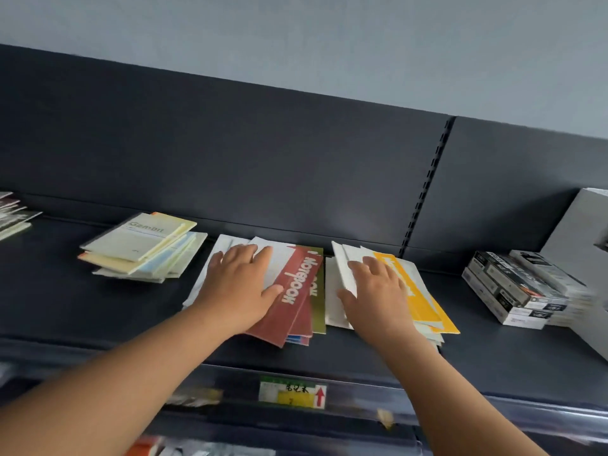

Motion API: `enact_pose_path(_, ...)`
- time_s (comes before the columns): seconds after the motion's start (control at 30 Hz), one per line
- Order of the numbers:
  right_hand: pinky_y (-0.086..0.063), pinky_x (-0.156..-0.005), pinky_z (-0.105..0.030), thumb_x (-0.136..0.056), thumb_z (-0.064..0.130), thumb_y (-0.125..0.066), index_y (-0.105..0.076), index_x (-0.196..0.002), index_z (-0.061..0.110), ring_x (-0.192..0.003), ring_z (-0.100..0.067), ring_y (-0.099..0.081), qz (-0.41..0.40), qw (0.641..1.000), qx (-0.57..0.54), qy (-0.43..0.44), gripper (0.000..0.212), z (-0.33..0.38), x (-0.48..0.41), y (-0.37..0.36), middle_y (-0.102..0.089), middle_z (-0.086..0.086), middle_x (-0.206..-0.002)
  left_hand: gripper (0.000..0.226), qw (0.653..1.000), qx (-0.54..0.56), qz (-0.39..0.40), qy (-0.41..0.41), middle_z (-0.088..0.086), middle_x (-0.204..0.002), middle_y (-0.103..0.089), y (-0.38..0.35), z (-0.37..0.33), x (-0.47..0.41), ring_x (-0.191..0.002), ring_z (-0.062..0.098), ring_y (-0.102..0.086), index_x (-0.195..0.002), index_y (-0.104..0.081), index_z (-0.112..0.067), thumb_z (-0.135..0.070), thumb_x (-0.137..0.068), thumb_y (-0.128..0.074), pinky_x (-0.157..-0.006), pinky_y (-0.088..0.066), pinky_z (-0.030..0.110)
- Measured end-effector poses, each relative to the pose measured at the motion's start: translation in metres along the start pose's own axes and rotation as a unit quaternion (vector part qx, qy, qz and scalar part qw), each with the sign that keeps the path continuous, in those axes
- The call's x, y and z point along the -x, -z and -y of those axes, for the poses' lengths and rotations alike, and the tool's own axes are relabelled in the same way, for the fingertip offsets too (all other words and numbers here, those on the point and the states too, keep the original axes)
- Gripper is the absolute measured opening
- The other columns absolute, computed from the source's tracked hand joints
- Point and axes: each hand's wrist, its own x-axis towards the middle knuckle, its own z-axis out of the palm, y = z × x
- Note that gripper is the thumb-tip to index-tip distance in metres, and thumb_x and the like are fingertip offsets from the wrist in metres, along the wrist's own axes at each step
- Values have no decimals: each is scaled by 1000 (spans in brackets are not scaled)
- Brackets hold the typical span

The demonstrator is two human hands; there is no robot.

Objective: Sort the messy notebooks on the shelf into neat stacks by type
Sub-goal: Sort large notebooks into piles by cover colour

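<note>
On the dark shelf (98, 307) lie three loose piles of notebooks. My left hand (241, 284) rests flat, fingers spread, on the middle pile, whose top red-and-white notebook (292, 297) reads "Notebook"; an olive one (318, 304) shows beneath it. My right hand (375, 291) lies flat with straight fingers on the pile to the right, topped by a yellow-and-white notebook (418, 294). Further left sits a fanned stack of pale green "Gambit" notebooks (141, 245), untouched.
A stack of black-and-white boxed items (516, 287) stands at the right, beside a grey box (582, 241). More booklets (13, 215) poke in at the far left. A price label (291, 394) hangs on the shelf's front rail. The dark back panel (296, 159) rises behind.
</note>
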Motion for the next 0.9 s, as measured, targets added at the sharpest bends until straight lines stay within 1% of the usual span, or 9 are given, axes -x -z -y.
enact_pose_path(0.07,-18,-115,-40,-96,41,-46,-36,-144,25,-143,-24,-21,-6,1000,7,29,52,35,2,-2,-30,-1,-154,66,1000,-24,-2,21,2,-157,-22,11,37,18,-144,23,-17,-150,-17,-24,-53,-95,-39,-117,-16,44)
enact_pose_path(0.13,-17,-117,-41,-96,43,-46,-34,-146,26,-144,-24,-20,3,998,14,54,54,72,6,-5,-28,0,-155,67,998,-40,-10,41,1,-156,-21,26,78,39,-144,23,-16,-151,-16,-25,-54,-95,-38,-117,-15,45)
enact_pose_path(0.27,-17,-119,-44,-97,48,-42,-32,-147,26,-146,-25,-16,25,995,17,99,55,152,17,-8,-23,-1,-158,68,992,-57,-26,109,1,-156,-23,56,165,86,-144,23,-17,-151,-17,-26,-57,-94,-37,-117,-15,45)
enact_pose_path(0.37,-17,-118,-43,-97,48,-44,-35,-146,24,-146,-25,-17,29,990,-1,136,55,218,29,-15,-25,-1,-157,71,984,-69,-27,161,2,-157,-21,75,226,123,-145,24,-15,-152,-15,-26,-60,-94,-36,-117,-14,45)
enact_pose_path(0.47,-19,-117,-43,-97,48,-44,-37,-145,25,-145,-24,-20,32,983,-12,178,54,286,43,-27,-28,-2,-156,72,977,-90,-37,192,2,-156,-24,92,281,161,-144,23,-18,-151,-16,-26,-61,-92,-37,-116,-15,45)
enact_pose_path(0.67,-19,-117,-42,-96,51,-45,-34,-147,25,-145,-22,-21,74,967,-52,240,58,399,72,-53,-27,0,-156,71,965,-105,-42,237,-1,-154,-26,121,370,224,-142,21,-21,-150,-19,-27,-61,-91,-39,-115,-18,45)
enact_pose_path(0.8,-18,-117,-42,-97,51,-43,-32,-148,24,-145,-21,-21,98,957,-72,265,60,453,75,-63,-26,-1,-157,71,957,-104,-47,266,1,-152,-32,133,416,249,-140,23,-27,-150,-25,-24,-60,-91,-41,-113,-20,47)
enact_pose_path(0.9,-18,-118,-42,-97,51,-43,-32,-148,22,-145,-21,-22,115,950,-81,279,60,487,69,-72,-27,-1,-156,72,948,-105,-41,296,2,-153,-32,134,445,257,-141,23,-27,-150,-26,-23,-60,-90,-42,-114,-21,47)
